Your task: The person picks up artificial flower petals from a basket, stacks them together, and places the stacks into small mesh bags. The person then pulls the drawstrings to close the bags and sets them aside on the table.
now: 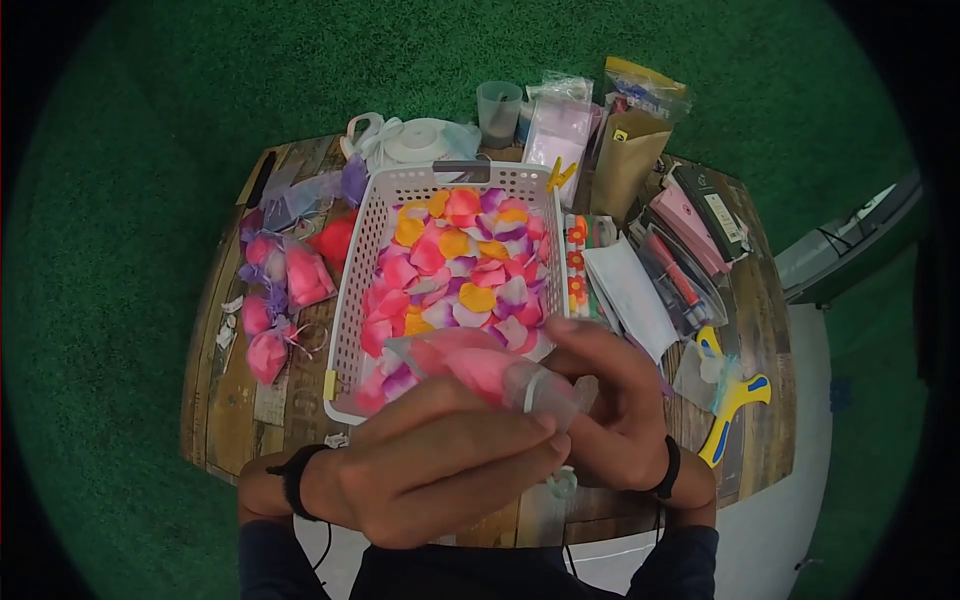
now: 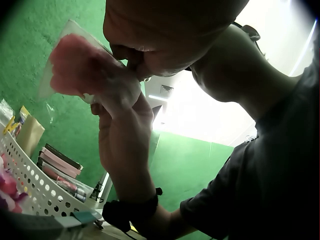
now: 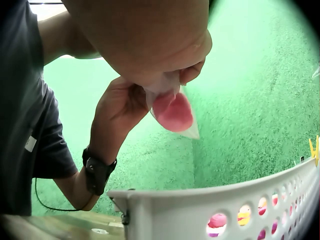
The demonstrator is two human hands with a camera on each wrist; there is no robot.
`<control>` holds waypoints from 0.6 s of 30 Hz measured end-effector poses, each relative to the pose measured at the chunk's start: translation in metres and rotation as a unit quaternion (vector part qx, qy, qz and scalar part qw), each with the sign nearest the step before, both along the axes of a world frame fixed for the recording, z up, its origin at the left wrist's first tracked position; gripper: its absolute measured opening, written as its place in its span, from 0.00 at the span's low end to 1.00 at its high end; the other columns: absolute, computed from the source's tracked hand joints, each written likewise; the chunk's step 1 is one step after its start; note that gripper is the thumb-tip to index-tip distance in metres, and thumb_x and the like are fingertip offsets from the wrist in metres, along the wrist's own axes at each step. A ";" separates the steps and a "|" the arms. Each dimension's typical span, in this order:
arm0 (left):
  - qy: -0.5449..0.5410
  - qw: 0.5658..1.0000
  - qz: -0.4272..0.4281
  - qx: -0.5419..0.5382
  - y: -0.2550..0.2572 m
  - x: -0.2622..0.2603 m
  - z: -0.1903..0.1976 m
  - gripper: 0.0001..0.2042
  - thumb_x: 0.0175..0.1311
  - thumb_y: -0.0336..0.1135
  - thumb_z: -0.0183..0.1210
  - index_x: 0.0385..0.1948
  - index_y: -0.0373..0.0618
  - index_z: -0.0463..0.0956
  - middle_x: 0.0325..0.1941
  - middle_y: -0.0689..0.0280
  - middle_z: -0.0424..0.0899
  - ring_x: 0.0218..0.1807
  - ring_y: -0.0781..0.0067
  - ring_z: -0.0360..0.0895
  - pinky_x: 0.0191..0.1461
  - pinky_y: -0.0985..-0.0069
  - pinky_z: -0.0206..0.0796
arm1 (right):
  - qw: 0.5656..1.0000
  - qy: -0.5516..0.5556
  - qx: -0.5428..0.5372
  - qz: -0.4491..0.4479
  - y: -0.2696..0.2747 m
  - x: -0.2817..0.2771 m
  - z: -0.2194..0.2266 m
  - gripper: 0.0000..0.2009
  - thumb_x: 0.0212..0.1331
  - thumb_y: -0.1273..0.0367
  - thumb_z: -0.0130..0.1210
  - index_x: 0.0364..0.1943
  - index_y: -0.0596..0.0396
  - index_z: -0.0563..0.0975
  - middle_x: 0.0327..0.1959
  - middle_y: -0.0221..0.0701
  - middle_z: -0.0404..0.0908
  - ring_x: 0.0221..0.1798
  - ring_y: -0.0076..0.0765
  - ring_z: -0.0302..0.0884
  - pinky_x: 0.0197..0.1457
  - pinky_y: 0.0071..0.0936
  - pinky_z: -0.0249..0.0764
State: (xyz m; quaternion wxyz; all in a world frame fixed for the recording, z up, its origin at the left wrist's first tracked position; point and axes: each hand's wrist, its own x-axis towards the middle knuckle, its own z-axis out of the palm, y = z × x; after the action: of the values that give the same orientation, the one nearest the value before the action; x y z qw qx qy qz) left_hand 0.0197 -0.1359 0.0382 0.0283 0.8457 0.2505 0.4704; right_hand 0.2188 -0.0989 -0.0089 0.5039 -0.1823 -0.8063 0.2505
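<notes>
Between the two hands, over the basket's near end, is a small sheer white pouch [image 1: 470,360] with pink petals [image 2: 77,65] showing through it. My left hand [image 1: 440,465] pinches the pouch's gathered neck, fingertips and thumb together. From the other side my right hand [image 1: 620,410] grips the neck, its fingers curled. The pouch's filled end points away from my body, toward the basket, and pink petals also show in it in the right wrist view. A white perforated basket [image 1: 347,300] holds loose petals [image 1: 455,245] in pink, purple-white and orange.
Filled pouches [image 1: 305,275] lie left of the basket. Behind it are a ribbon roll [image 1: 425,140] and a plastic cup [image 1: 498,110]. To the right sit a brown paper bag [image 1: 630,165], a white packet [image 1: 630,295], boxes [image 1: 690,225] and a yellow-blue tool [image 1: 735,415].
</notes>
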 end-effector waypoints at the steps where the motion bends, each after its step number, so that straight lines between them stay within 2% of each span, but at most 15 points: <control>1: 0.000 1.000 -0.005 0.001 -0.001 0.001 0.001 0.17 0.36 0.19 0.71 0.33 0.46 0.86 0.40 0.68 0.84 0.30 0.75 0.73 0.31 0.81 0.67 | 1.000 0.000 0.001 -0.005 -0.003 -0.001 0.000 0.11 0.52 0.78 0.60 0.40 0.71 0.77 0.57 0.56 0.73 0.42 0.46 0.82 0.35 0.29 0.80; 3: -0.005 0.999 -0.045 0.004 -0.002 0.005 0.003 0.13 0.39 0.22 0.71 0.32 0.45 0.86 0.40 0.66 0.84 0.27 0.77 0.74 0.30 0.83 0.68 | 0.992 0.080 -0.046 -0.085 -0.011 -0.005 0.002 0.16 0.56 0.76 0.60 0.47 0.73 0.75 0.62 0.57 0.68 0.50 0.50 0.80 0.39 0.32 0.81; 4: -0.008 0.998 -0.056 0.003 -0.003 0.008 0.000 0.13 0.39 0.22 0.71 0.32 0.45 0.86 0.40 0.66 0.84 0.27 0.77 0.74 0.30 0.83 0.68 | 0.973 0.174 -0.117 -0.094 -0.016 -0.014 0.004 0.16 0.53 0.74 0.62 0.44 0.73 0.77 0.58 0.58 0.72 0.50 0.53 0.81 0.43 0.36 0.82; 5: -0.021 0.997 -0.069 0.021 -0.003 0.011 -0.005 0.13 0.40 0.23 0.70 0.32 0.45 0.86 0.39 0.65 0.85 0.27 0.77 0.74 0.30 0.83 0.67 | 0.973 0.172 -0.116 -0.101 -0.015 -0.010 0.009 0.16 0.53 0.74 0.62 0.44 0.73 0.77 0.58 0.58 0.72 0.50 0.53 0.81 0.43 0.36 0.82; 6: -0.033 0.996 -0.077 0.040 -0.003 0.014 -0.009 0.12 0.41 0.24 0.70 0.31 0.44 0.86 0.39 0.65 0.85 0.28 0.78 0.75 0.29 0.83 0.67 | 0.993 0.067 0.005 -0.098 -0.010 -0.004 0.015 0.17 0.51 0.73 0.63 0.43 0.72 0.78 0.55 0.58 0.74 0.49 0.53 0.81 0.44 0.36 0.82; 7: -0.037 0.995 -0.078 0.041 -0.002 0.016 -0.013 0.12 0.41 0.24 0.70 0.31 0.44 0.86 0.39 0.65 0.85 0.28 0.78 0.75 0.29 0.83 0.67 | 0.987 -0.039 0.124 -0.090 -0.004 0.002 0.021 0.17 0.49 0.72 0.64 0.41 0.72 0.78 0.52 0.57 0.77 0.48 0.52 0.82 0.44 0.36 0.82; 8: -0.054 0.994 -0.081 0.046 -0.002 0.018 -0.017 0.11 0.42 0.25 0.71 0.31 0.44 0.86 0.39 0.64 0.85 0.27 0.79 0.74 0.29 0.83 0.67 | 0.978 -0.070 0.195 -0.030 0.005 0.005 0.026 0.17 0.44 0.70 0.64 0.38 0.70 0.80 0.45 0.55 0.81 0.43 0.50 0.84 0.41 0.35 0.83; 10: -0.074 0.993 -0.078 0.051 -0.005 0.017 -0.012 0.10 0.42 0.26 0.71 0.30 0.44 0.86 0.39 0.63 0.85 0.26 0.80 0.73 0.29 0.83 0.66 | 0.980 -0.076 0.182 -0.032 0.002 0.004 0.030 0.17 0.43 0.71 0.64 0.38 0.69 0.80 0.45 0.54 0.81 0.42 0.50 0.84 0.40 0.35 0.83; 11: -0.068 0.995 -0.066 0.021 -0.007 0.013 0.002 0.06 0.46 0.28 0.71 0.26 0.44 0.84 0.37 0.62 0.84 0.25 0.79 0.72 0.28 0.81 0.65 | 0.981 -0.079 0.171 -0.039 0.002 0.003 0.032 0.17 0.42 0.71 0.64 0.37 0.69 0.81 0.44 0.54 0.81 0.42 0.50 0.84 0.40 0.36 0.83; 13: -0.063 0.996 -0.056 -0.006 -0.009 0.004 0.007 0.05 0.50 0.31 0.70 0.22 0.43 0.83 0.35 0.62 0.84 0.24 0.79 0.71 0.28 0.80 0.64 | 0.978 -0.085 0.184 -0.055 0.001 0.006 0.032 0.17 0.42 0.71 0.64 0.37 0.68 0.81 0.44 0.53 0.81 0.42 0.49 0.84 0.40 0.35 0.83; 15: -0.210 0.976 0.010 -0.055 -0.016 -0.013 -0.003 0.08 0.55 0.31 0.68 0.24 0.36 0.80 0.34 0.59 0.81 0.25 0.72 0.74 0.26 0.77 0.66 | 0.973 -0.093 0.197 -0.073 0.000 0.010 0.033 0.16 0.42 0.71 0.65 0.37 0.68 0.81 0.44 0.52 0.81 0.41 0.48 0.83 0.40 0.35 0.83; 16: -0.212 0.976 0.010 -0.054 -0.015 -0.022 0.000 0.08 0.55 0.31 0.68 0.24 0.36 0.80 0.34 0.59 0.81 0.25 0.72 0.74 0.26 0.77 0.66 | 0.969 -0.100 0.210 -0.084 0.000 0.011 0.032 0.16 0.42 0.71 0.65 0.37 0.67 0.81 0.46 0.52 0.80 0.41 0.48 0.83 0.39 0.35 0.83; 18: -0.157 0.937 -0.022 -0.310 -0.008 -0.036 0.010 0.13 0.62 0.37 0.64 0.23 0.37 0.77 0.27 0.60 0.78 0.23 0.72 0.73 0.25 0.77 0.63 | 0.964 -0.108 0.224 -0.093 -0.002 0.015 0.031 0.16 0.42 0.72 0.65 0.37 0.67 0.81 0.48 0.52 0.80 0.41 0.47 0.82 0.39 0.34 0.82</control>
State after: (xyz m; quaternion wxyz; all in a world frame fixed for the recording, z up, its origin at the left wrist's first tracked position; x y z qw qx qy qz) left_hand -0.0160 -0.1444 0.0487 0.3383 0.7153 0.3580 0.4957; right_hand 0.2342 -0.1009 0.0216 0.4625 -0.1650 -0.8711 -0.0062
